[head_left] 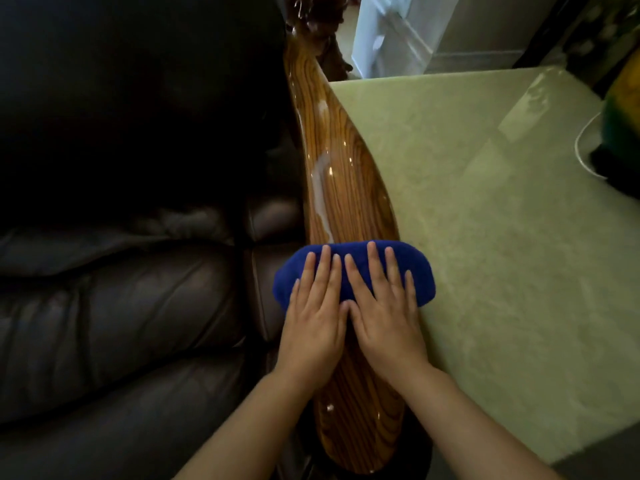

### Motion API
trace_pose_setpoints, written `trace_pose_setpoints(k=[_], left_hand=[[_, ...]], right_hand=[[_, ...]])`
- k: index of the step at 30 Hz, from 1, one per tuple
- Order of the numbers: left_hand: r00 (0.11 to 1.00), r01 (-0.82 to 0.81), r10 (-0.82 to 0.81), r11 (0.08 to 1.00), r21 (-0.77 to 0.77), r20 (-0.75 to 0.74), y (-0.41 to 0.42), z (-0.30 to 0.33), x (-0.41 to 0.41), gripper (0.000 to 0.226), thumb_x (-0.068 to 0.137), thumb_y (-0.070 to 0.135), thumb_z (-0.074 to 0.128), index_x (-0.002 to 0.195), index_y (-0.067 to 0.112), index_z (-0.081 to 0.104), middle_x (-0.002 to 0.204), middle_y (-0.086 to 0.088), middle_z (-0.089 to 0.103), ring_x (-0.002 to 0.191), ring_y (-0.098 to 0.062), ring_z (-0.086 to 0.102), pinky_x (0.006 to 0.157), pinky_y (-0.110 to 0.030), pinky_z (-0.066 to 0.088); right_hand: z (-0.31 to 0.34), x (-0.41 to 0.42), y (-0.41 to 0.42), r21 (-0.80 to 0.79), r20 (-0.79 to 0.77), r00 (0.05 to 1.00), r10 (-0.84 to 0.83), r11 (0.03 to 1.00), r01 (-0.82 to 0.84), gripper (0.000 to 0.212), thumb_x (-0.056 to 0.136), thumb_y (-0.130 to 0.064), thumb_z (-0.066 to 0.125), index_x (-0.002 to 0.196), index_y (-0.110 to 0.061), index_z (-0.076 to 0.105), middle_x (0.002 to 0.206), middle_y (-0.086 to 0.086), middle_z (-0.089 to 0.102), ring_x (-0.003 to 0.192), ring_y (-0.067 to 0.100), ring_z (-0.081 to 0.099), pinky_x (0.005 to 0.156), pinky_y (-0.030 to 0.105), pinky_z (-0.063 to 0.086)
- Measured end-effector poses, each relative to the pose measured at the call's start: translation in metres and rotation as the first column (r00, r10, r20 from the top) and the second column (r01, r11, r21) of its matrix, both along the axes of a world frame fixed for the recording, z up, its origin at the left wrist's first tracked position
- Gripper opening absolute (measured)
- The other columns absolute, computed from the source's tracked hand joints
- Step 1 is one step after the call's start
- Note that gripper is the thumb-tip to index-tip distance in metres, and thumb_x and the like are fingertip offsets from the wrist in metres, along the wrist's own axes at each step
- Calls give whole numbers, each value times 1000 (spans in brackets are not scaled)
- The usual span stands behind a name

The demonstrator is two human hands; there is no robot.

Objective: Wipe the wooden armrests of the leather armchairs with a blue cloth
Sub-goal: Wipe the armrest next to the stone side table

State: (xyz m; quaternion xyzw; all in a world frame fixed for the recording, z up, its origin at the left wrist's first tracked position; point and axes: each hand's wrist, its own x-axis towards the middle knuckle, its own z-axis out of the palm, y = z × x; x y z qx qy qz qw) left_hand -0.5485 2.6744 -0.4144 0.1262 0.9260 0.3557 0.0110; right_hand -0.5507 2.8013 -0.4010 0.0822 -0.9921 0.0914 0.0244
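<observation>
A glossy wooden armrest (341, 188) with strong grain runs from the bottom centre up and away. It belongs to a dark leather armchair (121, 306) on the left. A folded blue cloth (420, 271) lies across the armrest about halfway along. My left hand (317, 313) and my right hand (384, 306) press flat on the cloth side by side, fingers spread and pointing away from me. A pale streak shines on the wood beyond the cloth.
A pale green stone-like tabletop (502, 237) sits right against the armrest on the right. A dark object with a white cable (585, 150) stands at its far right edge. Carved dark wood (315, 26) rises at the armrest's far end.
</observation>
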Motion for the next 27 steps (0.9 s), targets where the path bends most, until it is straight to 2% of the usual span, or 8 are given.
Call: trace_pose_setpoints(k=[6, 8, 14, 19, 22, 24, 27], left_hand=[[999, 13, -15, 998, 55, 43, -9, 19, -51, 57, 97, 28, 25, 133, 45, -16, 142, 32, -25, 135, 8, -26, 110, -21, -11], [999, -3, -1, 997, 71, 54, -9, 25, -69, 57, 97, 28, 25, 134, 44, -15, 141, 34, -25, 134, 9, -26, 108, -17, -11], [996, -58, 52, 994, 96, 66, -5, 42, -128, 54, 98, 26, 24, 135, 41, -12, 141, 33, -24, 131, 14, -28, 103, -6, -16], [993, -74, 67, 995, 72, 98, -6, 58, -190, 53, 97, 29, 25, 134, 38, -12, 146, 23, -19, 132, 8, -29, 115, -25, -2], [991, -72, 69, 997, 23, 119, -11, 69, -200, 56, 96, 25, 33, 134, 38, -7, 146, 21, -16, 136, 0, -22, 117, -31, 0], [994, -99, 100, 995, -31, 45, -21, 68, -192, 57, 94, 24, 41, 134, 41, 4, 148, 19, -6, 139, -2, -15, 117, -33, 2], [994, -84, 83, 996, 16, 70, -30, 68, -192, 58, 91, 24, 49, 132, 43, 12, 150, 17, 2, 141, -1, -3, 116, -24, 5]], right_hand=[[18, -49, -4, 6, 92, 996, -7, 1000, 6, 57, 91, -43, 9, 140, -40, -21, 152, -6, -25, 140, 19, -25, 115, 49, -4], [24, -69, -4, -1, 112, 994, -6, 1000, 6, 58, 93, -43, 12, 136, -44, -26, 150, -9, -30, 138, 16, -30, 115, 48, -7], [40, -135, -1, -34, 103, 994, 40, 999, -37, 57, 94, -42, 17, 134, -44, -24, 149, -11, -28, 137, 13, -30, 113, 43, -8], [56, -197, -6, -159, 143, 986, 86, 985, -63, 57, 97, -37, 26, 137, -40, -15, 147, -12, -27, 136, 10, -27, 116, 41, -4], [73, -211, 3, -269, 182, 973, 140, 959, -87, 56, 97, -29, 37, 144, -36, 8, 155, -10, -8, 138, 7, -15, 117, 40, 4], [78, -214, 13, -321, 159, 973, 167, 941, -109, 54, 94, -26, 45, 142, -35, 22, 156, -9, 7, 142, 9, -1, 117, 36, 10], [81, -221, 19, -330, 180, 964, 198, 935, -130, 55, 91, -28, 52, 140, -35, 28, 152, -14, 6, 142, 7, 1, 112, 24, 7]])
